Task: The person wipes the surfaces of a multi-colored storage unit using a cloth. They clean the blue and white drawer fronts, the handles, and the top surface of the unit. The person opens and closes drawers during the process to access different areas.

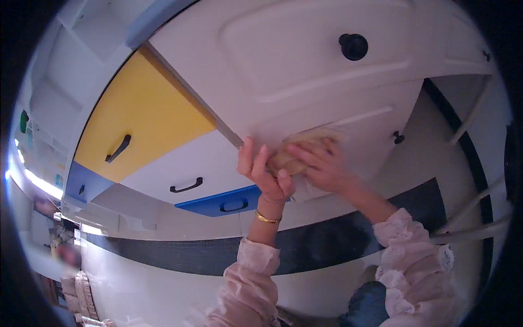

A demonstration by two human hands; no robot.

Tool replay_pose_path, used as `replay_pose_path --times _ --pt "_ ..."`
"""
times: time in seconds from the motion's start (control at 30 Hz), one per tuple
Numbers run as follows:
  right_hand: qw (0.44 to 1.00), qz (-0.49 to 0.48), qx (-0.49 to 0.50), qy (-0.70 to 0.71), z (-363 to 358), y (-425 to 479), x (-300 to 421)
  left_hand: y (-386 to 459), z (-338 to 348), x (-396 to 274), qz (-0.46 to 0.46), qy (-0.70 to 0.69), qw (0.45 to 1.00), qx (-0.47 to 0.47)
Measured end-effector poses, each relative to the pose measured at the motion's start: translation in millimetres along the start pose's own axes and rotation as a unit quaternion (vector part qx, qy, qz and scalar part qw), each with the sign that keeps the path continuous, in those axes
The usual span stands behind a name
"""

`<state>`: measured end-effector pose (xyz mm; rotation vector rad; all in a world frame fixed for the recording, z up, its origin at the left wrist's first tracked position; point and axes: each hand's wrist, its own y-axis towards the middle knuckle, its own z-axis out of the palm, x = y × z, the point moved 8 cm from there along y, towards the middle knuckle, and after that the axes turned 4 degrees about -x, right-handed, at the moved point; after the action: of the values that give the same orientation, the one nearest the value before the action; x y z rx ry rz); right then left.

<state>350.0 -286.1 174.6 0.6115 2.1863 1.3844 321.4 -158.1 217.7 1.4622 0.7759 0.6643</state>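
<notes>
My left hand (265, 173), with a gold bracelet at its wrist, is raised palm up at the corner of a white drawer front. Beside it, slightly blurred, my right hand (322, 165) is pressed to a yellowish cloth-like item (290, 159), whose exact kind I cannot tell. The item lies against the lower part of the white cabinet front and spreads between both hands. My left fingertips are apart; whether they grip its edge is unclear. Above stands a white panelled drawer front (294, 49) with a round black knob (354, 47).
To the left are a yellow door (143, 118) with a black handle, a white drawer (184, 171) and a blue drawer (220, 202). A dark mat (179, 255) lies on the pale floor. Thin metal legs (474, 204) stand at right. Another person (69, 257) appears far left.
</notes>
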Motion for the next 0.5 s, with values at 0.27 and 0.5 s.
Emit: replay_pose_path --times 0.27,0.5 --pt "0.978 0.148 -0.132 -0.059 -36 24 -34 -13 7 0 -0.041 -0.019 0.999 0.001" --pt "0.997 0.04 -0.059 0.007 -3 20 10 -8 14 -6 -0.011 -0.04 0.999 -0.014"
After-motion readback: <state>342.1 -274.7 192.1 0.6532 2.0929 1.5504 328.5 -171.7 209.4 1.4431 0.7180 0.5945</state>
